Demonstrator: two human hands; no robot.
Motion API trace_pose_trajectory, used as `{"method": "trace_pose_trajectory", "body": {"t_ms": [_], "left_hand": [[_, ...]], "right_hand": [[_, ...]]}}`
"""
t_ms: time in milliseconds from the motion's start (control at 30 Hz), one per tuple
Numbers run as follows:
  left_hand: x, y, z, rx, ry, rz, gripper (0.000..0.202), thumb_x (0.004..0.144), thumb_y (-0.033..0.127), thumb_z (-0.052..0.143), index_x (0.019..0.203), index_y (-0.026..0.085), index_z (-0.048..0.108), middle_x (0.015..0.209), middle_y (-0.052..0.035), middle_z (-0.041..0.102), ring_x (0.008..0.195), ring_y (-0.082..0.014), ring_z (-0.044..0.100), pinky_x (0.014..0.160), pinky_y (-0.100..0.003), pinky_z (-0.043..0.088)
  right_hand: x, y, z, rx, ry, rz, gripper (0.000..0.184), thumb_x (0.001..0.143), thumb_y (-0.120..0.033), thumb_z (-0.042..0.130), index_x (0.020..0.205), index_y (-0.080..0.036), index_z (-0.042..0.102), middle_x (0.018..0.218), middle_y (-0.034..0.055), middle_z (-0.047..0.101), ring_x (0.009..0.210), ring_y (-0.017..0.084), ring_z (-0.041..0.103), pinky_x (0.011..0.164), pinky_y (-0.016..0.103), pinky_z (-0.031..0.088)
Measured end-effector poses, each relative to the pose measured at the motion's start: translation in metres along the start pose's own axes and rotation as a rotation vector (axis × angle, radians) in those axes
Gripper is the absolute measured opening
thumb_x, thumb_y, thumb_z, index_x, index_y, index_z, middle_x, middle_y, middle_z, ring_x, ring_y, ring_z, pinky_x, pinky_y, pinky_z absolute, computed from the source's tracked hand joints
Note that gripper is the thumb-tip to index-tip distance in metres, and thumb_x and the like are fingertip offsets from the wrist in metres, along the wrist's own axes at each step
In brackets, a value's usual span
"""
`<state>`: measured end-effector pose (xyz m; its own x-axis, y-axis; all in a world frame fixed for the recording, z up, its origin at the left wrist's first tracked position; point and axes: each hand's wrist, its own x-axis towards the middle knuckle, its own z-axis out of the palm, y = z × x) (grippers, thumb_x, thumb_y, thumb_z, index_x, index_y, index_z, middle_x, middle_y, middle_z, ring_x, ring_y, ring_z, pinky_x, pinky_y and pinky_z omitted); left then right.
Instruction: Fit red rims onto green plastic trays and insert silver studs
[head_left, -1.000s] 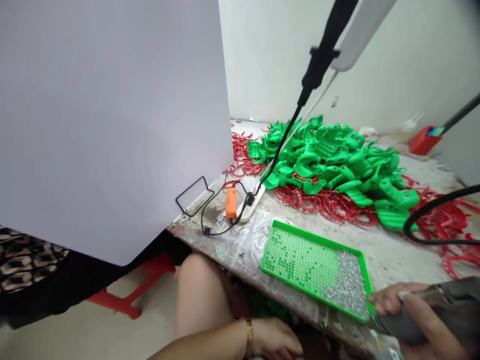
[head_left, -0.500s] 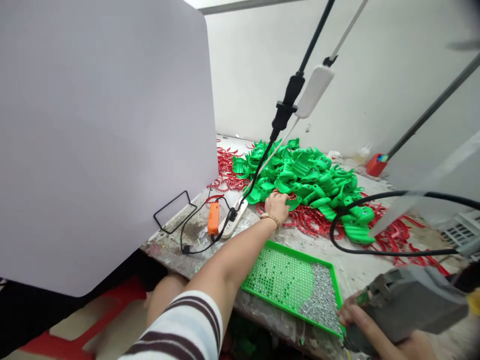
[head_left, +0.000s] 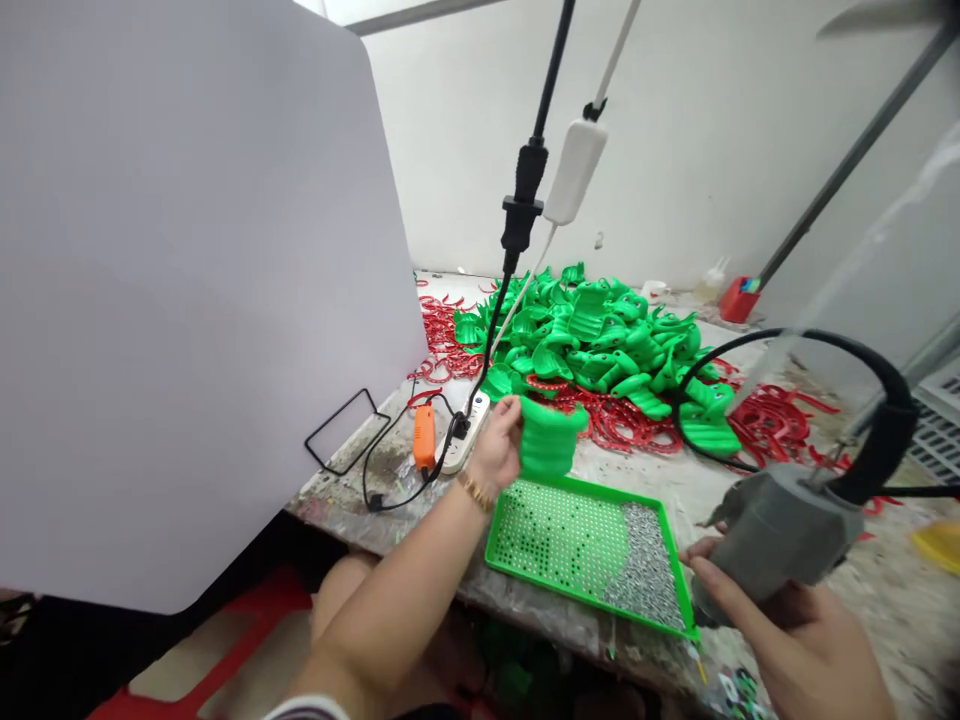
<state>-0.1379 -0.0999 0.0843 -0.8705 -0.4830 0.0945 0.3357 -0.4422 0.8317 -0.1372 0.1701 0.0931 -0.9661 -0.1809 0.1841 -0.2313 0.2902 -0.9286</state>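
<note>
My left hand [head_left: 496, 448] pinches a curved green plastic piece [head_left: 551, 440] by its left edge, holding it above the back of the tray. Below it lies a green perforated tray [head_left: 585, 594], with small silvery metal pieces [head_left: 651, 575], like screws, heaped at its right end. At the lower right my right hand [head_left: 802, 635] is wrapped round a bulky grey corded tool [head_left: 787, 530], whose tip I cannot make out. Behind my left hand rises a pile of similar green pieces [head_left: 592, 330], with red curved strips [head_left: 630, 425] around its foot.
A white power strip [head_left: 452, 455] and an orange adapter [head_left: 424, 438] lie left of the tray. Cables hang down to the strip past a white inline box [head_left: 576, 172]. A large white panel [head_left: 202, 300] blocks the left side. The tool's black cable [head_left: 825, 340] loops at right.
My left hand has drawn back from the pile with a green plastic piece in it. The grey tool has turned more upright in my right hand. The view has shifted slightly right.
</note>
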Motion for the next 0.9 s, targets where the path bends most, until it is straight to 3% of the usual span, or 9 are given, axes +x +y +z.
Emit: {"method": "trace_pose_trajectory", "body": {"t_ms": [100, 200, 300, 400, 500, 600, 667, 767, 900], "left_hand": [[-0.062, 0.005, 0.003, 0.065, -0.100, -0.021, 0.030, 0.074, 0.040, 0.070, 0.080, 0.016, 0.055, 0.069, 0.0003, 0.053, 0.063, -0.0085, 0.050, 0.060, -0.021, 0.039], [-0.107, 0.014, 0.006, 0.333, -0.398, 0.137, 0.014, 0.085, 0.029, 0.059, 0.084, 0.015, 0.062, 0.079, -0.0050, 0.060, 0.075, -0.0127, 0.056, 0.073, -0.027, 0.043], [-0.129, 0.018, 0.011, 0.467, -0.599, 0.302, 0.013, 0.087, 0.016, 0.052, 0.092, 0.020, 0.063, 0.082, -0.0045, 0.063, 0.083, -0.0139, 0.058, 0.084, -0.032, 0.044], [-0.136, 0.011, 0.022, 0.465, -0.332, 0.382, 0.033, 0.080, 0.021, 0.065, 0.111, 0.028, 0.061, 0.113, -0.0045, 0.060, 0.114, -0.0182, 0.051, 0.105, -0.036, 0.032], [-0.140, -0.002, 0.037, -0.002, -0.061, -0.062, 0.065, 0.076, 0.048, 0.067, 0.134, 0.032, 0.043, 0.140, -0.0052, 0.043, 0.136, -0.0230, 0.032, 0.113, -0.038, 0.024], [-0.138, -0.007, 0.046, -0.461, -0.102, -0.523, 0.069, 0.075, 0.053, 0.064, 0.133, 0.023, 0.043, 0.126, -0.0115, 0.055, 0.126, -0.0294, 0.046, 0.106, -0.047, 0.034], [-0.135, -0.007, 0.047, -0.566, -0.079, -0.565, 0.062, 0.072, 0.042, 0.069, 0.127, 0.021, 0.049, 0.113, -0.0101, 0.061, 0.114, -0.0290, 0.055, 0.101, -0.048, 0.039], [-0.136, -0.009, 0.040, -0.622, -0.054, -0.594, 0.047, 0.073, 0.037, 0.069, 0.115, 0.020, 0.058, 0.103, -0.0080, 0.065, 0.105, -0.0269, 0.060, 0.097, -0.047, 0.042], [-0.149, -0.018, 0.029, -0.650, -0.120, -0.692, 0.042, 0.077, 0.044, 0.064, 0.110, 0.018, 0.063, 0.102, -0.0095, 0.067, 0.100, -0.0262, 0.063, 0.094, -0.044, 0.044]], "right_hand": [[-0.007, 0.000, 0.008, 0.055, 0.127, -0.052, 0.060, 0.063, -0.048, 0.074, 0.109, -0.014, 0.055, 0.102, 0.0137, 0.064, 0.087, 0.023, 0.066, 0.079, 0.033, 0.057], [-0.021, -0.003, 0.016, -0.058, 0.280, -0.542, 0.077, 0.069, -0.038, 0.074, 0.133, -0.015, 0.038, 0.134, 0.0191, 0.045, 0.125, 0.030, 0.048, 0.107, 0.052, 0.037], [-0.035, -0.007, 0.021, -0.266, -0.061, -1.003, 0.052, 0.076, -0.027, 0.068, 0.123, -0.018, 0.051, 0.129, 0.0109, 0.052, 0.127, 0.023, 0.047, 0.114, 0.045, 0.031], [-0.043, -0.009, 0.024, -0.304, -0.110, -1.056, 0.025, 0.078, -0.007, 0.061, 0.101, -0.015, 0.058, 0.110, 0.0070, 0.064, 0.113, 0.017, 0.058, 0.112, 0.041, 0.033], [-0.049, -0.013, 0.023, -0.312, 0.006, -1.054, 0.024, 0.078, -0.006, 0.061, 0.100, -0.015, 0.057, 0.113, 0.0096, 0.063, 0.117, 0.021, 0.056, 0.105, 0.043, 0.039], [-0.048, -0.008, 0.017, -0.328, -0.281, -1.232, 0.022, 0.089, -0.028, 0.053, 0.106, -0.014, 0.057, 0.111, 0.0113, 0.064, 0.118, 0.021, 0.055, 0.100, 0.040, 0.045], [-0.033, 0.010, 0.007, -0.269, -0.210, -1.130, 0.026, 0.092, -0.033, 0.045, 0.108, -0.014, 0.054, 0.115, 0.0135, 0.061, 0.115, 0.021, 0.058, 0.094, 0.040, 0.050], [0.020, 0.058, -0.022, -0.410, 0.447, -0.497, 0.022, 0.088, -0.032, 0.045, 0.100, -0.016, 0.055, 0.109, 0.0102, 0.063, 0.095, 0.017, 0.064, 0.082, 0.032, 0.053], [0.105, 0.116, -0.071, -0.607, 0.423, -0.215, 0.025, 0.072, -0.031, 0.056, 0.080, -0.010, 0.066, 0.075, 0.0121, 0.062, 0.071, 0.020, 0.057, 0.073, 0.038, 0.048]]}}
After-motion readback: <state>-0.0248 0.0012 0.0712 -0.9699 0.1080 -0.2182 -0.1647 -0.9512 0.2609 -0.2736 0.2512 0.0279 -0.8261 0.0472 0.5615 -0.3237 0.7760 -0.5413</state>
